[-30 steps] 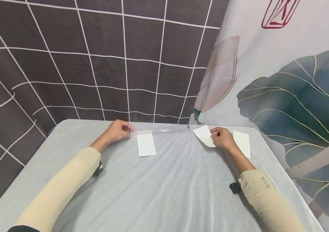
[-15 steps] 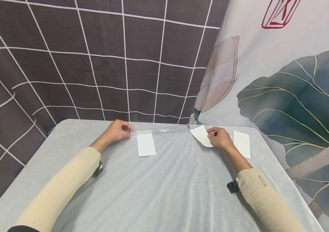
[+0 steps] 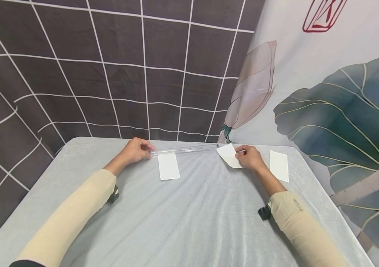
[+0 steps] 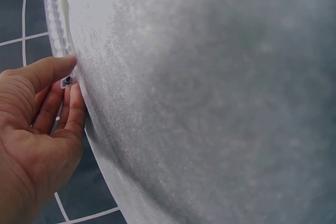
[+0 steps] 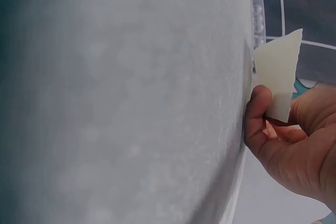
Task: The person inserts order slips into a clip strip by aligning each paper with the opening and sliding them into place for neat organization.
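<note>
Lining up paper slip [image 3: 228, 155], pinched in right hand [image 3: 249, 158]; left hand [image 3: 136, 150] pressing clear ruler [image 3: 184, 150] (fingers fairly straight). Next, probably: laying slip flat below ruler.

Both arms wear long, close-fitting cream sleeves that end at the wrists, leaving the hands bare. The right sleeve [image 3: 296, 218] carries a small line of dark lettering near the cuff. A small black device sits under each forearm: one under the left sleeve [image 3: 76, 211] at [image 3: 113, 194], another under the right at [image 3: 264, 213]. A dark garment edge [image 3: 26, 263] shows at the left upper arm.
</note>
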Tool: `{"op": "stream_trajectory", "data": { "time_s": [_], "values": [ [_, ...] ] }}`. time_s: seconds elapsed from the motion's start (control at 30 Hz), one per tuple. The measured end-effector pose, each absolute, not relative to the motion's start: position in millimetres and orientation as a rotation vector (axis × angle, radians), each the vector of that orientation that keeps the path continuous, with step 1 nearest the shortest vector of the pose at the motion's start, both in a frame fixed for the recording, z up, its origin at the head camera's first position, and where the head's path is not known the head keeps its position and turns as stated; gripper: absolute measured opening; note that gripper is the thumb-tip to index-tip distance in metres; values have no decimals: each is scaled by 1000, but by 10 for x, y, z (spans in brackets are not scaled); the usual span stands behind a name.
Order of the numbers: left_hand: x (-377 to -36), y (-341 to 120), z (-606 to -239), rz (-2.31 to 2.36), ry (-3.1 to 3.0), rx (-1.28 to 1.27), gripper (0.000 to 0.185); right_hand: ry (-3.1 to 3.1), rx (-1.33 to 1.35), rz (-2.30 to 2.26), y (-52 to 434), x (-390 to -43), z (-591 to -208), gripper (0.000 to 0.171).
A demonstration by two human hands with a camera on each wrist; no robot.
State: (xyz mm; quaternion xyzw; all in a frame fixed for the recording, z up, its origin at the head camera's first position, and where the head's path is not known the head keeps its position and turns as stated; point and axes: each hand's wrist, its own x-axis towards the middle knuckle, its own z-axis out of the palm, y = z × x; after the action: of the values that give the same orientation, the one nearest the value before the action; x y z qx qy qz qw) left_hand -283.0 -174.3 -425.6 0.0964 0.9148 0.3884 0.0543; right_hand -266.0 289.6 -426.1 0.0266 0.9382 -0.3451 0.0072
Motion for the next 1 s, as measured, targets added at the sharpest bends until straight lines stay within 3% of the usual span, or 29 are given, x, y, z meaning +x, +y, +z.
{"op": "stream_trajectory", "data": {
  "time_s": [1.0],
  "values": [
    [-2854,-1751,-4264,1185,2767,291,33,2872,85,-1140,2710,-2726,-4250,35]
  ]
}}
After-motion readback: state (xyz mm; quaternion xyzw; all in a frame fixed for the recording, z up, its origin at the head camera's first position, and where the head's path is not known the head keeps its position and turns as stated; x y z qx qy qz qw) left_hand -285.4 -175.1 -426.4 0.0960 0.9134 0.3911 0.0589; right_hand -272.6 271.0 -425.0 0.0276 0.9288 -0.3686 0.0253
